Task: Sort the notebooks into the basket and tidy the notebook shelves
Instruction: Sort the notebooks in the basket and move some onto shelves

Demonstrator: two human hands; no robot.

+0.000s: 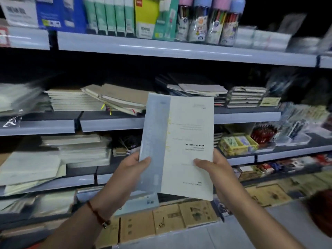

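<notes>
Pale notebook (186, 146) held upright in front of the shelving, cover toward the camera, printed title lines readable side; a blue-grey strip runs down its left part, possibly a second cover or sleeve, cannot tell. Left hand (133, 165) grips the lower left edge, thumb over the front; right hand (213, 166) grips the lower right edge the same way, thumb on the cover. Two-handed hold at the bottom edge keeps the face flat and legible, so likely a check of the cover before deciding where it goes. Basket not in view. Behind the notebook, middle shelf (111, 123): one squared stack of notebooks (71, 101), and just beside it a slumped brown-covered pile (122, 99) leaning onto the stack, evidently awaiting tidying. Further right, a small neat stack of dark-edged notebooks (246, 97). Lower shelf at left holds loose wrapped pads (75, 148), askew. Top shelf carries boxed stationery and capped pen tubes (212, 20). Kraft-cover books (167, 223) lie flat below the hands.
</notes>
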